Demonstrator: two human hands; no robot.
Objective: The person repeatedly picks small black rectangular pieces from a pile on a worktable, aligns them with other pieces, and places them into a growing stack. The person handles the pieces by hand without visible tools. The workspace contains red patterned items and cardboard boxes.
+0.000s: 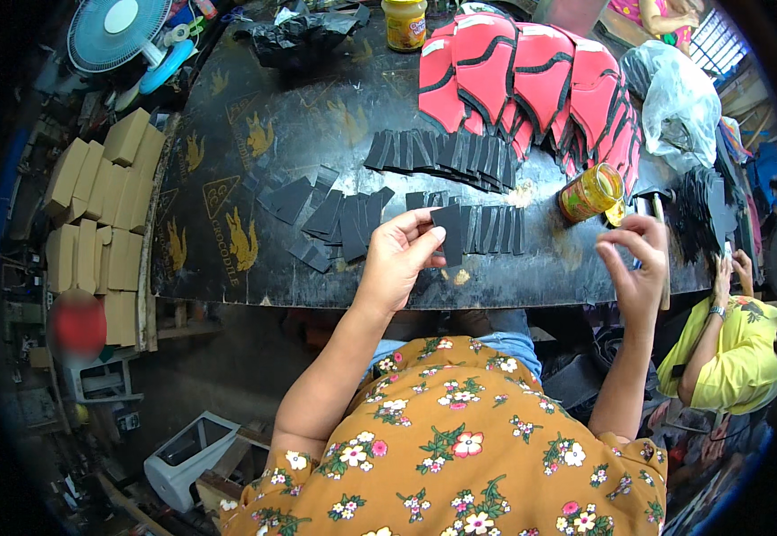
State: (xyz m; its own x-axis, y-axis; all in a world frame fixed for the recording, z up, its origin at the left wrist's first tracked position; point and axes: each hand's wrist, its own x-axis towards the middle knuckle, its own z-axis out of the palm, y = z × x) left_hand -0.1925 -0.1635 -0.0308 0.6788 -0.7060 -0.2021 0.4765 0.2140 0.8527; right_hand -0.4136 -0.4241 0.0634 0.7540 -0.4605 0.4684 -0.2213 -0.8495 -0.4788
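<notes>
At a dark worktable (299,116), a person's left hand (399,255) pinches a small black piece (449,230) between thumb and fingertips, holding it upright just above the near row of black strips (487,230) laid side by side. The right hand (636,259) hovers off the table's right edge, fingers curled toward the thumb — whether it grips anything cannot be told from here. An open jar of yellow glue (590,192) stands near it, and a stack of red panels (531,80) leans at the far side behind a second fan of black pieces (442,152). A co-worker in a yellow shirt (732,344) sits to the right. Handling looks best done by the edges — a light pinch should keep each thin piece flat and clear of its neighbours.
</notes>
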